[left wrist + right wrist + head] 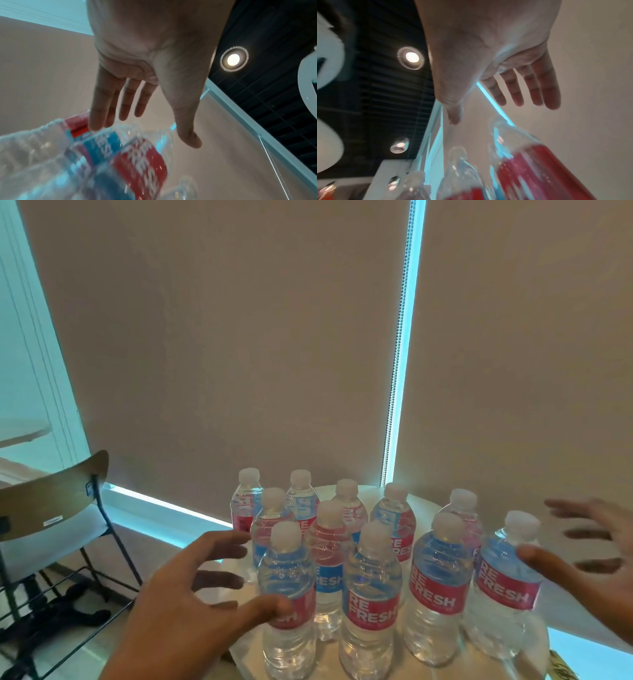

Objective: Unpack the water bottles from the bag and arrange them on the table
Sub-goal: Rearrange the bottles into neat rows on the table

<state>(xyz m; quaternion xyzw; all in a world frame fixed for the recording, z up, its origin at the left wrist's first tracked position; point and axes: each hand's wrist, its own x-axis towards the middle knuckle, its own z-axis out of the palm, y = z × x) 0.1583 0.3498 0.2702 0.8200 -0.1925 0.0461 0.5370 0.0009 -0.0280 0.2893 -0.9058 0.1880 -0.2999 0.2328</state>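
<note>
Nearest to the viewer, the left hand [191, 594] reached in with fingers spread and relaxed, its thumb just at the label of the front-left bottle [289, 601], but this grip was not closed on anything. The right hand [592, 556] was also open, fingers wide, beside the rightmost bottle [503, 587]; I could not tell if its thumb touched the plastic. About eleven water bottles [371, 594] stood upright and close together on the round pale surface [448, 671], near the closed roller blinds [239, 337]. No bag was visible in any view, so the unpacking seemed finished and the step in hand was probably the arranging. The next move, in my judgement, called for a gentle push from both sides to bring the group together or make the rows straight. The bottles were of thin clear plastic with ribbed walls, white screw caps and glossy red and blue labels. Such bottles are light and narrow at the base, so a hard push could knock one over against its neighbours. An empty chair [51, 508] stood at the left.
</note>
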